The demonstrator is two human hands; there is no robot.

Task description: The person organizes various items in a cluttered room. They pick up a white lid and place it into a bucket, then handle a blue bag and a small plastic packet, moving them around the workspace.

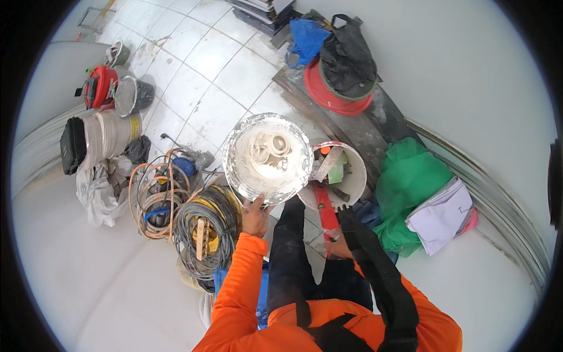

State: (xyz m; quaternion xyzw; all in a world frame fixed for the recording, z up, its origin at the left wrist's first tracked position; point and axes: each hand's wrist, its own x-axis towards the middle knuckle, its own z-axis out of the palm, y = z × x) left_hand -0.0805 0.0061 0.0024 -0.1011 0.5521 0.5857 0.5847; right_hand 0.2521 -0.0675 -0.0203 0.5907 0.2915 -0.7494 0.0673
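My left hand (255,218) grips the near rim of a plaster-smeared bucket (228,169), which is tilted so its inside faces me. Pale dried residue coats its walls, and several ring-shaped pieces (278,144) lie inside. To the right, my right hand (338,245) is closed around a red spirit level (324,207); the hand is blurred and partly hidden by a hanging black strap (374,264). The level's upper end reaches into a white tool bucket (358,176). In that bucket are a flat metal blade (329,163), a green piece (337,170) and other hand tools.
Coiled grey cable (189,237) and orange hose (136,193) lie left. Beyond them stand a stack of pale buckets (105,136) and a dark bucket (143,94). Right are dark boards (352,127), a red tub (319,94), green netting (404,171) and metal profiles (492,193).
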